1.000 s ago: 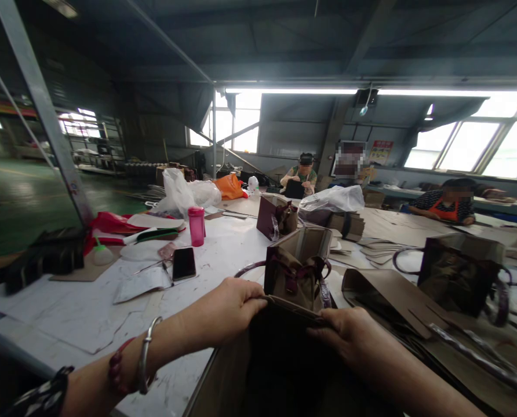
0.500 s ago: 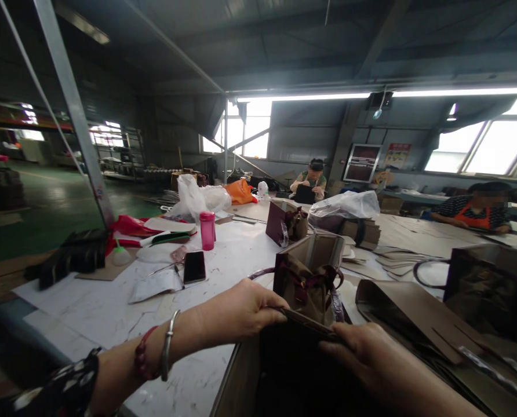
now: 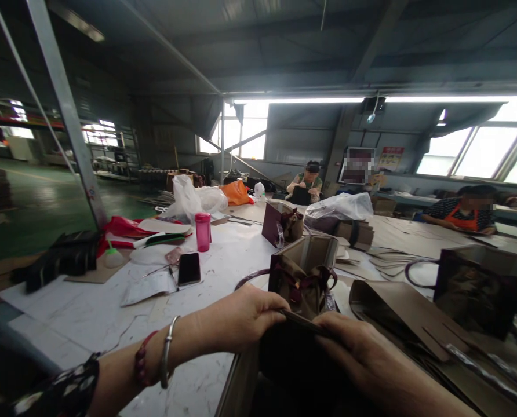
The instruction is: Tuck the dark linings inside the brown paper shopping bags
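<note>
Both my hands grip the top edge of a dark paper bag (image 3: 293, 359) at the bottom middle of the view. My left hand (image 3: 241, 315) is closed on the bag's rim from the left, a bangle and a bead bracelet on its wrist. My right hand (image 3: 349, 347) is closed on the rim from the right, fingers folded over the edge. Just beyond them stands an open brown gift bag (image 3: 304, 269) with dark red ribbon handles.
A dark phone (image 3: 189, 269), a pink bottle (image 3: 203, 231), papers and plastic bags lie on the white table (image 3: 80, 315) to the left. Flat bag blanks (image 3: 397, 307) and a dark standing bag (image 3: 480, 289) are on the right. Two people sit at the far side.
My right hand has slid left along the bag's rim, closer to my left hand. The view has shifted slightly; both hands keep their hold.
</note>
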The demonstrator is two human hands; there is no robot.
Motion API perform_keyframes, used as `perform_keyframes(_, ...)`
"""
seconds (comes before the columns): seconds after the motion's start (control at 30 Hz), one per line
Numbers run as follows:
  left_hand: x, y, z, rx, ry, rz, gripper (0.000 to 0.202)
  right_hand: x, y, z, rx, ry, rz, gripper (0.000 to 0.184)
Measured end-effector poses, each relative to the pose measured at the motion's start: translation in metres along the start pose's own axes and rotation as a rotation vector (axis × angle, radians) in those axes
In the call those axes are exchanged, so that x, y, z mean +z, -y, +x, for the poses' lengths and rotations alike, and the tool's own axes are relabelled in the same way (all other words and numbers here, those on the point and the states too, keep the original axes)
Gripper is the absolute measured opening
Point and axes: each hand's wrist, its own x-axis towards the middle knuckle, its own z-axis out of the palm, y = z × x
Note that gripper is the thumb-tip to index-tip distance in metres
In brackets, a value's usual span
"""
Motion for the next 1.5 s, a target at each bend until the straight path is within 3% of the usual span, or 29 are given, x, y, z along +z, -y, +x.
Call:
perform_keyframes(0.33, 0.003, 0.001, 0.001, 0.002, -0.039, 0.027, 0.025, 0.000, 0.011, 0.009, -0.009, -0.086, -0.400, 0.016)
perform_keyframes(0.43, 0.002, 0.002, 0.000, 0.010, -0.047, 0.014, 0.024, 0.002, 0.017, 0.017, -0.038, -0.079, -0.495, 0.007)
perform_keyframes(0.5, 0.001, 0.003, 0.000, 0.014, -0.038, -0.015, 0.024, 0.004, 0.020, 0.023, -0.032, -0.058, -0.536, 0.011)
perform_keyframes(0.67, -0.004, 0.009, 0.001, -0.032, 0.002, -0.061, 0.024, 0.004, 0.022, 0.032, -0.039, -0.040, -0.465, 0.024)
perform_keyframes(0.83, -0.005, 0.010, 0.004, -0.031, -0.001, -0.010, 0.024, -0.003, 0.018, 0.027, -0.033, -0.015, -0.302, 0.024)
perform_keyframes(1.0, -0.004, 0.008, 0.003, -0.044, -0.023, 0.025, 0.023, -0.010, 0.013, 0.004, 0.158, -0.020, -0.119, 0.022)
perform_keyframes(1.2, -0.002, 0.009, 0.005, -0.029, -0.019, 0.052, 0.023, -0.004, 0.011, -0.008, 0.273, -0.060, -0.076, 0.021)
perform_keyframes(1.37, 0.001, 0.009, 0.005, -0.022, -0.028, 0.040, 0.025, -0.002, 0.011, -0.009, 0.257, -0.127, -0.125, 0.028)
perform_keyframes(1.5, 0.001, 0.009, 0.003, -0.020, -0.041, 0.031, 0.025, -0.004, 0.011, -0.010, 0.214, -0.084, -0.224, 0.029)
